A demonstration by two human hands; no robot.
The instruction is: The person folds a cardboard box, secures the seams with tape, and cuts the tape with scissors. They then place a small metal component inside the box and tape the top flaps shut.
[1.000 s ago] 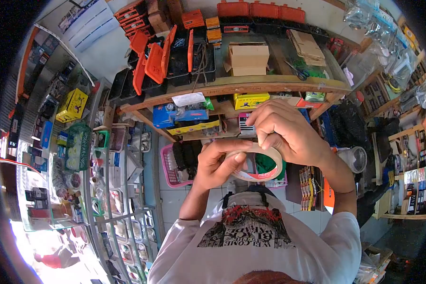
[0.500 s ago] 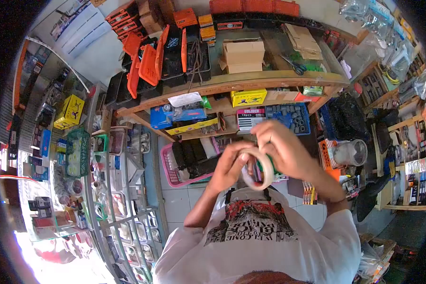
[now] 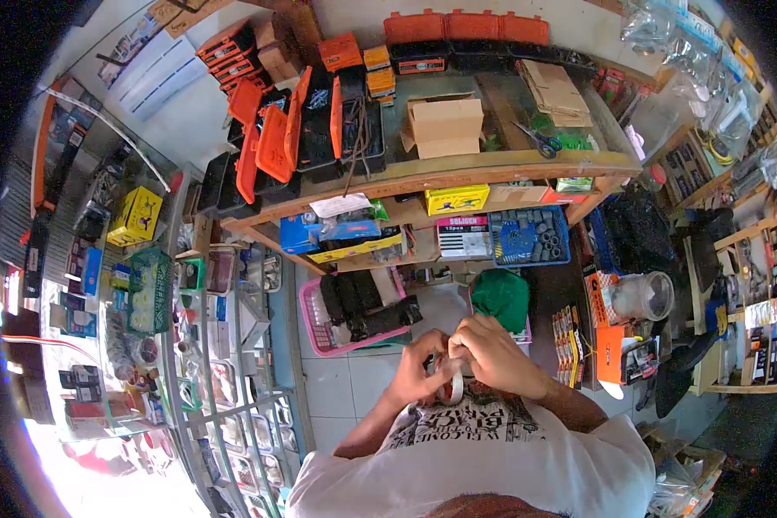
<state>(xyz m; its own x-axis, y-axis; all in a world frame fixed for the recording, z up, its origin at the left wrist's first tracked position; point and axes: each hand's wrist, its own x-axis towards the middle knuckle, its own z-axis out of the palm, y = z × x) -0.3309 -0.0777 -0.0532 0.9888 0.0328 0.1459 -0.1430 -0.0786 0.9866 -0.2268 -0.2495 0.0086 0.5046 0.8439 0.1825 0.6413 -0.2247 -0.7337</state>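
Note:
A roll of cream-coloured tape (image 3: 451, 390) is held close in front of my chest, mostly covered by my fingers. My left hand (image 3: 419, 369) is closed around its left side. The fingers of my right hand (image 3: 486, 356) are bent in a pinch at the top of the roll, against the left fingertips. Whether a loose end of tape lies between them, I cannot make out. Just beyond my hands is a green bag-like thing (image 3: 500, 299).
A pink basket (image 3: 326, 347) with black packages stands on the tiled floor ahead. Behind it rises a wooden counter (image 3: 440, 173) bearing orange-lidded cases, an open cardboard box (image 3: 445, 128) and scissors (image 3: 540, 141). A glass shelf unit (image 3: 186, 371) borders the left; an orange box (image 3: 620, 352) is at right.
Both hands have come down and closer to my chest with the tape roll. The roll, plainly visible before, is now mostly hidden, and the green thing behind has come into view.

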